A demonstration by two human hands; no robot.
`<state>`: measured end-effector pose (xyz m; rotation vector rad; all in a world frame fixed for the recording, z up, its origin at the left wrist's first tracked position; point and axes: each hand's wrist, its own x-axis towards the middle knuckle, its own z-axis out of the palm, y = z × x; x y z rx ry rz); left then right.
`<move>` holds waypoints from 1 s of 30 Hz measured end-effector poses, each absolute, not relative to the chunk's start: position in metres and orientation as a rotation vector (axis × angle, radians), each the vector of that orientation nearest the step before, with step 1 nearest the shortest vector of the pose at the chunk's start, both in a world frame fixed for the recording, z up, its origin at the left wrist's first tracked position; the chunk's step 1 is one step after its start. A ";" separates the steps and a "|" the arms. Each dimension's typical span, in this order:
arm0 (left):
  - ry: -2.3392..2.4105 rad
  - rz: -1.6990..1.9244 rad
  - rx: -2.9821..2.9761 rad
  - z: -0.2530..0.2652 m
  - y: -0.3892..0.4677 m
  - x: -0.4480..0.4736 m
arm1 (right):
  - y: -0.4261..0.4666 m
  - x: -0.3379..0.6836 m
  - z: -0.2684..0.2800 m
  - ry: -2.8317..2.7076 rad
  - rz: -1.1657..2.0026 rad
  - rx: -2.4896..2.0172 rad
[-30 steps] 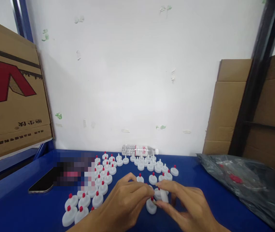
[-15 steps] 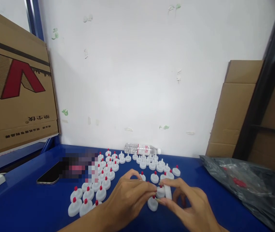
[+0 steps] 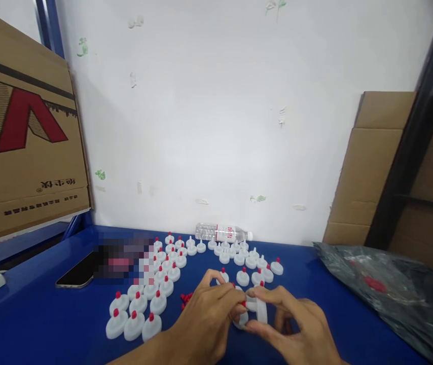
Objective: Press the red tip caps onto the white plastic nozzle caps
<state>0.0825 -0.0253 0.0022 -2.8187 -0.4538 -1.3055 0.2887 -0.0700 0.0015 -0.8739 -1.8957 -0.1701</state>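
Note:
My right hand [image 3: 300,322] pinches a white nozzle cap [image 3: 262,310] on its side between thumb and fingers, its spout toward the left. A small red tip [image 3: 244,304] shows at the fingertips of my left hand [image 3: 209,312], which is closed at the spout end. Whether the tip is seated on the spout, I cannot make out. Under and behind my hands stand more white caps with red tips, including one cap [image 3: 243,277] just beyond. Loose red tips [image 3: 186,299] lie in a small pile, partly hidden behind my left hand.
Rows of red-tipped caps [image 3: 133,326] stand on the left of the blue table [image 3: 68,324]. Caps with bare spouts [image 3: 224,257] stand near a lying water bottle [image 3: 224,232]. A phone [image 3: 75,269] is at left, a dark plastic bag [image 3: 391,289] at right.
My left hand has shifted slightly to the right, uncovering the pile of red tips. A red tip now shows at its fingertips. My right hand still holds the white cap.

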 end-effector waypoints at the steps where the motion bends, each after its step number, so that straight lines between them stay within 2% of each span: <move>1: -0.458 -1.299 -2.847 0.005 -0.027 0.083 | -0.069 0.289 0.002 -1.907 -0.183 -0.863; 10: -0.435 -1.092 -2.618 0.033 -0.026 0.076 | -0.062 0.301 0.019 -2.109 -0.346 -0.889; 13: -0.609 -1.025 -2.574 0.038 -0.010 0.066 | -0.057 0.314 0.024 -2.042 -0.363 -0.986; 20: -1.216 -0.584 -2.550 0.040 0.042 0.027 | -0.043 0.340 0.034 -1.845 -0.380 -1.420; 24: -1.341 -0.357 -2.639 0.039 0.064 0.003 | -0.034 0.347 0.033 -1.895 -0.418 -1.493; 30: -1.355 -0.364 -2.679 0.033 0.075 -0.009 | -0.027 0.353 0.031 -2.037 -0.493 -1.611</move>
